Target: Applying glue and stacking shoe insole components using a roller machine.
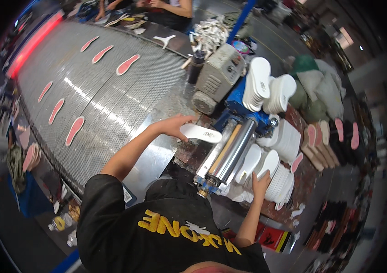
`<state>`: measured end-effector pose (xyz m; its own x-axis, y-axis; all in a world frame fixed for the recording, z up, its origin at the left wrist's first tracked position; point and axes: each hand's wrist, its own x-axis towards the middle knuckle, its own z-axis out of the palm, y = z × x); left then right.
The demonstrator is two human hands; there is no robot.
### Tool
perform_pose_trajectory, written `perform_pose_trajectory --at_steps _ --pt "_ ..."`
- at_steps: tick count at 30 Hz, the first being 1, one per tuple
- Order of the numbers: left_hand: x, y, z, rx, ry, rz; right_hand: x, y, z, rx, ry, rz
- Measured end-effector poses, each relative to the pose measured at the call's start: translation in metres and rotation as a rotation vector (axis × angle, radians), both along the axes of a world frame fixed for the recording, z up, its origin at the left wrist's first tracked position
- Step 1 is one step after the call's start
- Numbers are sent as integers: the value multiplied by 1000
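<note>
My left hand (pixel 178 126) pinches a white insole (pixel 202 134) by one end, holding it level at the left side of a roller machine (pixel 230 157). The insole's other end reaches toward the shiny metal roller. On the far side of the roller, my right hand (pixel 261 184) has thumb and fingers closed round the near end of another white insole (pixel 269 160). That insole leans against a fanned row of white insoles (pixel 281 184). A further white insole (pixel 250 160) lies between the roller and my right hand.
On the left a wide mesh conveyor belt (pixel 107 86) carries several pink insoles (pixel 75 131). A grey motor housing (pixel 220 75) stands behind the roller, beside stacked white insoles (pixel 258 82). More pink-topped insole stacks (pixel 316 141) stand far right. Other people's hands (pixel 157 4) work beyond the belt.
</note>
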<state>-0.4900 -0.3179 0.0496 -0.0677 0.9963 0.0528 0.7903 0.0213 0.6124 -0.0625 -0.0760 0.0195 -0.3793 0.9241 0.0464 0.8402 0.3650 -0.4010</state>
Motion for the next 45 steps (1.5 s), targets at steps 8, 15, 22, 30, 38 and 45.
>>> perform_pose_trajectory --at_steps 8,15,22,30,38,45 --pt "75 -126 -108 186 -1800 431 -14 -11 -3 26 -123 -38" --pt "84 -169 -142 898 -2010 806 -11 -9 -9 19 -200 3" --pt "50 -223 -125 1224 -1943 868 -10 -11 -13 70 -178 13" --pt "48 -263 -142 1381 -1982 1077 -15 -13 -13 113 -263 5" --pt "20 -327 -166 1630 -1861 1287 -16 -13 -15 137 -263 -6" --pt "34 -353 -214 1292 -1985 1629 -1 9 -20 79 -271 -12"
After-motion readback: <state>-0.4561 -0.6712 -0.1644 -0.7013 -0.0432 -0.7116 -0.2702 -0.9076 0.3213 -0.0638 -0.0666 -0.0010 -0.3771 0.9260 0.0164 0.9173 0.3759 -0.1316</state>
